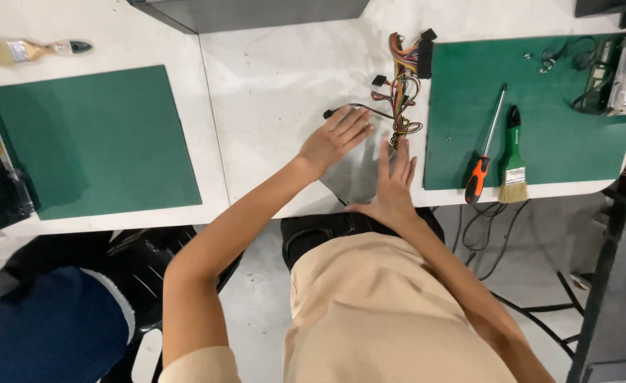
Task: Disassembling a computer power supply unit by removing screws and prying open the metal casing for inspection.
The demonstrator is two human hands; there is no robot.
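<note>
White table (270,78), two green mats; right mat (561,128) carries screwdriver (485,152), green-handled brush (514,159).
Grey metal plate (355,174) flat at table's near edge, between mats.
Left hand (333,140) and right hand (392,186) spread flat on plate, fingers extended, gripping nothing.
Wire harness (402,92) just beyond plate.
Judgement: plate thin, stiff, light, slick; edges possibly sharp; best taken by opposite edges.

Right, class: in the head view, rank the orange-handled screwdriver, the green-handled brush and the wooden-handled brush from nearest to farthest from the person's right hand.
From the right hand:
1. Orange-handled screwdriver, to its right on the green mat.
2. Green-handled brush, just beyond the screwdriver.
3. Wooden-handled brush, far left corner of the table.
</note>
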